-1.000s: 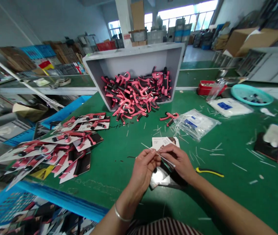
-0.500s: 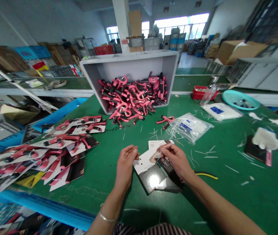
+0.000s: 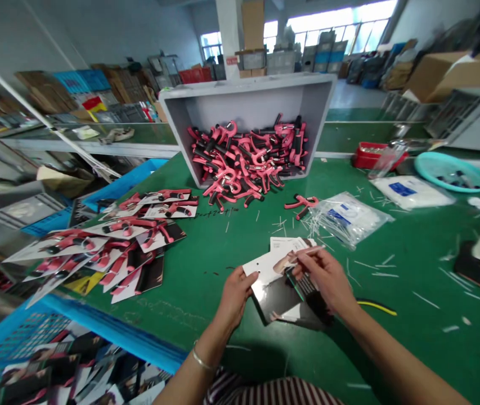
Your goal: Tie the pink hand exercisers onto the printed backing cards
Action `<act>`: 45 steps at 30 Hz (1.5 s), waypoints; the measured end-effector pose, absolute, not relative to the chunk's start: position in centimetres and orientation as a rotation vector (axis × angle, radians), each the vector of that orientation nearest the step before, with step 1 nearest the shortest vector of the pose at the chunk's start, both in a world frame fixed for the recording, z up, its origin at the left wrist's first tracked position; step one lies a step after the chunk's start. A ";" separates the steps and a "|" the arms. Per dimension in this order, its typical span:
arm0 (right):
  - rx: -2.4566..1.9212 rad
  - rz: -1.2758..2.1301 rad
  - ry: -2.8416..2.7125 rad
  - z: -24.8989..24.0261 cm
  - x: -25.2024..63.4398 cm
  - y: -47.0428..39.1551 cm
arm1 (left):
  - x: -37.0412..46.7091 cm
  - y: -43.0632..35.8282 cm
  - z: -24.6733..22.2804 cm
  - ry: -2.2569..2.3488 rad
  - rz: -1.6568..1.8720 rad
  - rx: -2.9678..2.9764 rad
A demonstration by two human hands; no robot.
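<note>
The printed card (image 3: 270,288) is gripped at its left edge between thumb and fingers of the left hand (image 3: 236,292), reached in from below. The right hand (image 3: 323,277) is bent over the card's right side, fingertips drawn together; whether anything thin is pinched there cannot be told. Cards underneath are partly covered. Pink-and-black clamps (image 3: 246,160) are heaped in the tipped grey bin (image 3: 248,107). Packaged cards are held in the blue basket (image 3: 111,332), cut off by the bottom edge.
</note>
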State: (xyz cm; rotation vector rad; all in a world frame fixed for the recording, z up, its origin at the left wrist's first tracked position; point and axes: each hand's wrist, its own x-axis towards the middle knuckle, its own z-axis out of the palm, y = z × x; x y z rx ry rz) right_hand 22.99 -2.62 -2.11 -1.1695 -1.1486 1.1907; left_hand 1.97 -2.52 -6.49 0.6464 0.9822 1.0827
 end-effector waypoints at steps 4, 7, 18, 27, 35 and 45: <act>-1.259 0.801 -1.251 -1.0 23.6 -3.5 | 1.0 -2.1 -4.9 0.912 1.007 0.830; -1.252 0.687 -1.416 -0.9 22.9 -4.0 | 0.8 -2.5 -4.1 0.911 0.974 0.901; -1.155 0.290 -1.838 -2.2 21.7 -4.1 | 1.7 -3.2 -3.3 0.935 0.985 0.948; -1.231 1.167 -1.713 -0.1 22.4 -1.8 | 2.1 -2.6 -0.6 0.988 0.944 1.110; -1.181 1.379 -1.554 -1.2 23.1 -2.1 | 1.8 -4.1 -3.5 1.000 0.895 1.186; -1.265 1.553 -1.376 -1.7 23.1 -2.1 | -2.4 -6.3 -2.4 0.868 0.610 1.802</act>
